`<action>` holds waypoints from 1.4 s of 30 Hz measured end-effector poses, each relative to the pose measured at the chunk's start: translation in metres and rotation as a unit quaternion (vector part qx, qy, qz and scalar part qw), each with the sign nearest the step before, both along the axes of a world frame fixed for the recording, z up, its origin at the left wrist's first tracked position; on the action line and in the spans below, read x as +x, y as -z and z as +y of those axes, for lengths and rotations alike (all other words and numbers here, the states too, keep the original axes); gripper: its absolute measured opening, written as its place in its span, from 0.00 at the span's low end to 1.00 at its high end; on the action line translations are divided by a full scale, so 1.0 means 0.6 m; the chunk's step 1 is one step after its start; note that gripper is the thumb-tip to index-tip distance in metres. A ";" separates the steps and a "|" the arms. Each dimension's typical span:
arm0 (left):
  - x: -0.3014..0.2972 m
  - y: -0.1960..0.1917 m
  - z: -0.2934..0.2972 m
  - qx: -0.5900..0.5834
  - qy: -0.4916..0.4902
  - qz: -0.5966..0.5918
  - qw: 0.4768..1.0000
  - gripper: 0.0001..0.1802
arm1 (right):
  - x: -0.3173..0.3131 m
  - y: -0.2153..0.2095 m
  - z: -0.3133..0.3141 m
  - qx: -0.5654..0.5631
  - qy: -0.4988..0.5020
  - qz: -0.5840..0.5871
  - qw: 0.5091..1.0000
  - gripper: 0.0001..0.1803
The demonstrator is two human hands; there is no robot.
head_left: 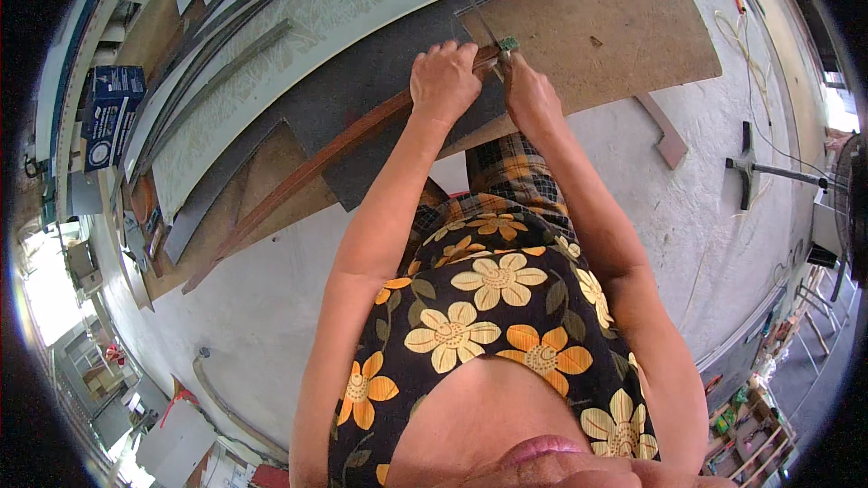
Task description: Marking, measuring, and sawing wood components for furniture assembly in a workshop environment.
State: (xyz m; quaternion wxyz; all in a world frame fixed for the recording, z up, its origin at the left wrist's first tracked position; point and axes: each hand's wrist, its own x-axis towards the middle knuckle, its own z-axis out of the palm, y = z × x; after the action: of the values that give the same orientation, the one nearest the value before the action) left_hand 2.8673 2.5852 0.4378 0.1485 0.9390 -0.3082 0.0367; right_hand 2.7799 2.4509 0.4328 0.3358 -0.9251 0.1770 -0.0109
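Down past my flowered top, both arms reach out to a brown board (624,27) lying on the concrete floor (687,217). My left hand (443,81) is curled shut over the near end of a long reddish-brown wooden strip (298,176), pressing it down — knuckles up, fingers wrapped around the far edge. The strip runs from there away to my left, crossing a dark grey sheet (362,117) and ending over the floor. My right hand (531,95) sits just beside the left, closed around the grip of a thin metal tool (475,4) whose narrow blade slants up and away from me (whether it is a saw or a rule I cannot tell). A small green part (509,42) shows right above that hand, at the strip's end. Farther left lie a pale patterned panel (334,14) and more long strips — and a blue box (110,113) beyond them.
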 end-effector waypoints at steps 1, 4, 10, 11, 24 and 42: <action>0.001 -0.003 -0.007 0.017 0.002 0.021 1.000 0.21 | 0.010 -0.001 -0.001 -0.005 0.005 -0.005 1.000 0.10; 0.002 -0.008 0.008 0.035 -0.018 0.036 0.999 0.20 | -0.051 -0.008 0.005 0.042 -0.010 0.045 0.998 0.14; -0.004 -0.010 0.023 0.024 -0.014 0.020 0.999 0.21 | -0.134 0.003 0.009 0.034 -0.018 0.064 0.997 0.14; -0.003 -0.009 0.015 0.017 -0.011 0.008 1.000 0.20 | -0.086 -0.011 0.013 0.029 -0.007 0.038 0.999 0.12; 0.000 -0.017 0.015 0.017 -0.018 0.040 0.999 0.18 | -0.117 -0.011 -0.002 0.023 -0.011 0.102 0.994 0.13; -0.058 -0.005 0.240 0.022 -0.090 -0.048 0.995 0.19 | -0.026 -0.046 0.012 -0.002 0.001 0.119 0.993 0.20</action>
State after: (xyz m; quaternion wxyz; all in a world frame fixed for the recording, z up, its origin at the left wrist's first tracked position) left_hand 2.8324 2.7291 0.4407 0.1089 0.9630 -0.2300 0.0883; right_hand 2.7644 2.4581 0.4603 0.3101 -0.9205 0.2163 0.0985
